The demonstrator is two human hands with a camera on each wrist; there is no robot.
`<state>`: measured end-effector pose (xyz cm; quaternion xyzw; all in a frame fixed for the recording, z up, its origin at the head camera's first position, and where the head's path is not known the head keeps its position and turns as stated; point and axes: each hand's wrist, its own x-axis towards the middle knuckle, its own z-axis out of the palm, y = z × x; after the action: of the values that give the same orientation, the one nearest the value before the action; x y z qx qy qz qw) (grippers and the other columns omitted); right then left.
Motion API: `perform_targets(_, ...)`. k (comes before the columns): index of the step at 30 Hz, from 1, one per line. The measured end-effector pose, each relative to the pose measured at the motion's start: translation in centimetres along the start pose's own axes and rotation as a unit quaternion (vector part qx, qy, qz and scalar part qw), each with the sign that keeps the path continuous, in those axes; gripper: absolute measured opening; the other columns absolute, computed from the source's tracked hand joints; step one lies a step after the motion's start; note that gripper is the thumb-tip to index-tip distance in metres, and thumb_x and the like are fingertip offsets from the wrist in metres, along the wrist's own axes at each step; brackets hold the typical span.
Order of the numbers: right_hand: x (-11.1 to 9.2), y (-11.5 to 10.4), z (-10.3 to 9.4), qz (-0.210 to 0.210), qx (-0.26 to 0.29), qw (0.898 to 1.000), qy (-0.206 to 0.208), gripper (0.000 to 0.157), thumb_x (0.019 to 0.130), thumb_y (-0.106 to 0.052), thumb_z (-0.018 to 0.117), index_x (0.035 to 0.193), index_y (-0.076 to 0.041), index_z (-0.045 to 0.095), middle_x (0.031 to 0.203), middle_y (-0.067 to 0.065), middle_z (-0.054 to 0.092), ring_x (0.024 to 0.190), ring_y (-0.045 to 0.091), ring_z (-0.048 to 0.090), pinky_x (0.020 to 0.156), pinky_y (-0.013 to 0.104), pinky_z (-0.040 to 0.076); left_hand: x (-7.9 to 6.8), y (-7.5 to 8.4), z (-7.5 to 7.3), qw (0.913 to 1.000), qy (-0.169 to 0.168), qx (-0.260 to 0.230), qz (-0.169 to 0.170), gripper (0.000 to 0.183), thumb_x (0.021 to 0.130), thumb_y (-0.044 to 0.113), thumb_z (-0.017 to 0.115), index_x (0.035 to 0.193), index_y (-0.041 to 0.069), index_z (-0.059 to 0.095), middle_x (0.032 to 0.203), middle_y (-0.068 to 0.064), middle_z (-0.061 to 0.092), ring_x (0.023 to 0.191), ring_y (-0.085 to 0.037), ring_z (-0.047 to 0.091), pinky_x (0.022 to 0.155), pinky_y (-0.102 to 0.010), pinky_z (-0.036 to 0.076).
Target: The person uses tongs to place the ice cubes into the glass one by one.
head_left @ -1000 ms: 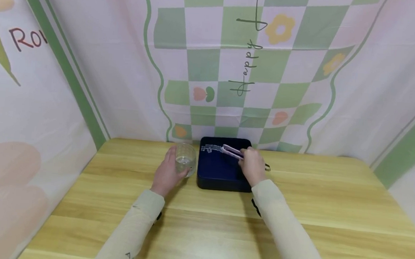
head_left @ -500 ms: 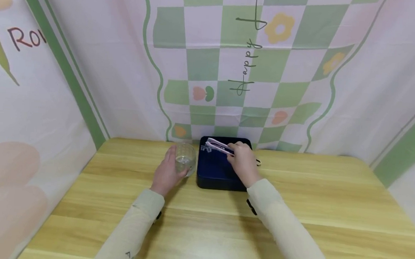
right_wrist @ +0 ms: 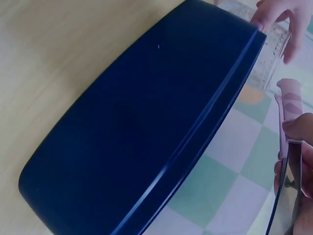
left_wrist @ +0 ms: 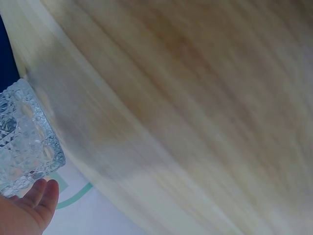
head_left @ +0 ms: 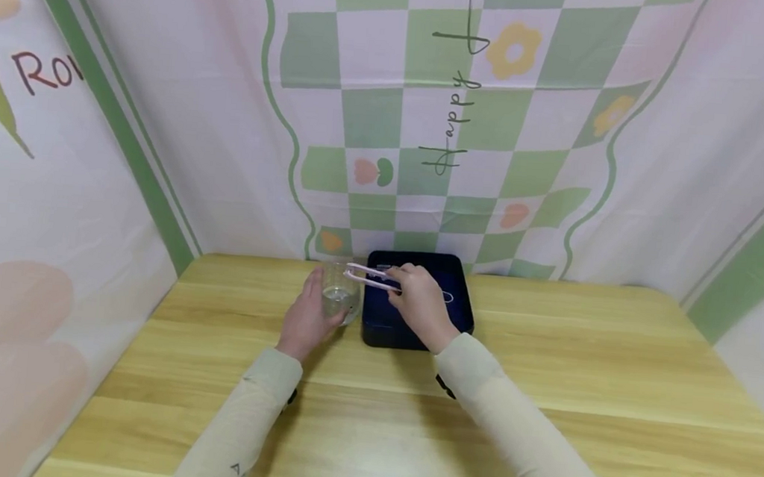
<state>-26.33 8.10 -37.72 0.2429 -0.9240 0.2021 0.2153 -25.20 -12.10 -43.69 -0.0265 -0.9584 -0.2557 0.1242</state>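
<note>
A clear glass [head_left: 340,299] with a cut pattern stands at the left side of a dark blue box [head_left: 396,337]. My left hand [head_left: 304,321] holds it from the left, fingers behind and thumb in front. Something clear shows in the glass's lower half; I cannot tell what. My right hand [head_left: 422,305] grips tongs [right_wrist: 291,105] with pale pink ends and a metal bend, held above the box. In the head view the tongs' tips reach over the glass's rim, slightly apart. Nothing can be made out between them.
White lettering marks the box near its back left corner. Wooden tabletop [head_left: 367,432] spreads in front and to both sides. A checked, printed cloth [head_left: 417,219] hangs right behind the box and glass, with more printed cloth [head_left: 60,303] at the left.
My right hand has carried the tongs leftward, from over the box to the glass's rim. The left hand and the glass have stayed in place.
</note>
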Motion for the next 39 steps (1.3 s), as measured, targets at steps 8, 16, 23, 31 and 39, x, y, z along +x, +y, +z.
perform_targets(8, -0.27, -0.55, 0.51, -0.012, -0.006, 1.000, -0.021, 0.029, 0.078, -0.006, 0.076, 0.106, -0.002, 0.071, 0.103, 0.014, 0.070, 0.092, 0.026, 0.066, 0.079, 0.034, 0.060, 0.01, -0.09, 0.14, 1.0000, 0.003, -0.008, 0.001, 0.092, 0.081, 0.033, 0.074, 0.149, 0.002, 0.021, 0.147, -0.020, 0.039, 0.110, -0.038, 0.061, 0.089, -0.048, 0.057)
perform_targets(16, -0.22, -0.72, 0.62, -0.016, -0.007, 1.000, -0.021, 0.028, 0.077, -0.006, 0.076, 0.105, -0.001, 0.072, 0.103, 0.014, 0.070, 0.093, 0.027, 0.066, 0.081, 0.035, 0.060, 0.05, -0.09, 0.19, 0.9999, 0.003, -0.011, 0.001, 0.093, 0.081, 0.034, 0.075, 0.149, 0.002, 0.021, 0.147, -0.020, 0.039, 0.113, -0.039, 0.060, 0.091, -0.049, 0.056)
perform_targets(23, -0.19, -0.71, 0.74, -0.019, -0.011, 0.999, -0.028, 0.027, 0.078, -0.006, 0.076, 0.105, -0.002, 0.072, 0.103, 0.013, 0.070, 0.093, 0.026, 0.066, 0.082, 0.035, 0.060, 0.08, -0.11, 0.13, 1.0000, 0.001, -0.004, 0.000, 0.092, 0.081, 0.034, 0.075, 0.149, 0.003, 0.021, 0.147, -0.020, 0.039, 0.111, -0.039, 0.061, 0.089, -0.048, 0.057)
perform_targets(31, -0.15, -0.59, 0.71, -0.018, -0.011, 0.999, -0.032, 0.027, 0.078, -0.006, 0.076, 0.105, -0.002, 0.072, 0.103, 0.013, 0.071, 0.095, 0.027, 0.066, 0.086, 0.036, 0.059, 0.11, -0.07, 0.16, 1.0000, 0.003, -0.004, 0.006, 0.091, 0.081, 0.034, 0.075, 0.148, 0.003, 0.021, 0.145, -0.020, 0.042, 0.109, -0.038, 0.062, 0.087, -0.048, 0.058)
perform_targets(39, -0.18, -0.61, 0.65, -0.016, -0.006, 0.999, -0.036, 0.029, 0.078, -0.007, 0.077, 0.106, -0.001, 0.072, 0.104, 0.013, 0.070, 0.098, 0.028, 0.066, 0.088, 0.036, 0.059, -0.02, -0.03, 0.02, 1.0000, 0.001, -0.010, 0.001, 0.091, 0.081, 0.033, 0.074, 0.149, 0.003, 0.021, 0.146, -0.020, 0.041, 0.109, -0.039, 0.062, 0.088, -0.049, 0.057)
